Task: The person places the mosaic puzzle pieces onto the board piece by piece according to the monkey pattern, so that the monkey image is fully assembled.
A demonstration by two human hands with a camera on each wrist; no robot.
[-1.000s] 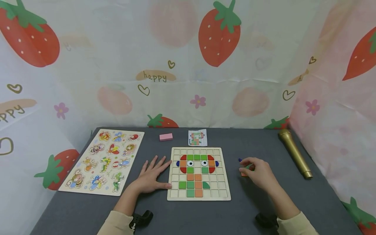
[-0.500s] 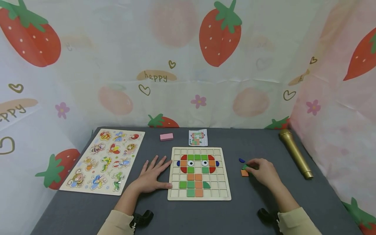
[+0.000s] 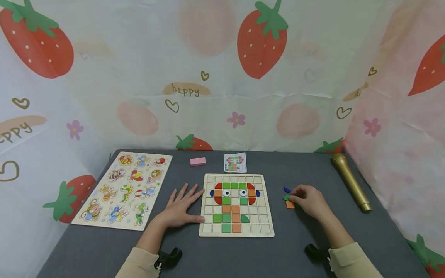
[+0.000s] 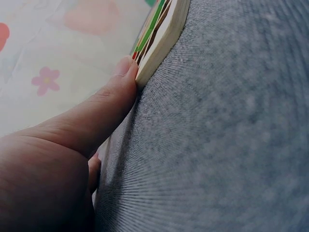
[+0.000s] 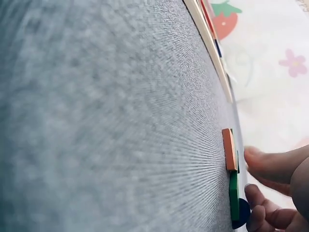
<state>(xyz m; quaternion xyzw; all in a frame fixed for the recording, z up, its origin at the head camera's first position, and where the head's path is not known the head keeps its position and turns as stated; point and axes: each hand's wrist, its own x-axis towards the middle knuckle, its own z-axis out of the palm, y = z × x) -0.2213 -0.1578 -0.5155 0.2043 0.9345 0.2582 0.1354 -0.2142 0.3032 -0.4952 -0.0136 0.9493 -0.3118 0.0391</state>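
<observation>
My left hand [image 3: 179, 210] lies with fingers spread at the left edge of a wooden grid board [image 3: 255, 230]. Its thumb [image 4: 113, 94] touches the board's edge in the left wrist view. Flat colored tiles on the board form a face-like figure with round eyes. On the right, my right hand [image 3: 309, 201] has its fingertips at a small group of loose tiles. These are a green tile [image 3: 286, 197], an orange square tile [image 3: 290, 205] and a dark blue half-round tile [image 3: 286, 189]. Thumb and fingers stand apart in the right wrist view, beside the green tile [image 5: 234, 195].
A pattern card [image 3: 235, 162] lies behind the board, with a pink block [image 3: 197, 161] to its left. An insect picture board [image 3: 114, 193] covers the table's left side. A gold tube [image 3: 351, 182] lies at the right edge. A strawberry-print cloth hangs behind.
My right hand has drawn slightly back to the right, uncovering the blue, green and orange tiles. The green tile shows a little further left. My left hand keeps its place on the board.
</observation>
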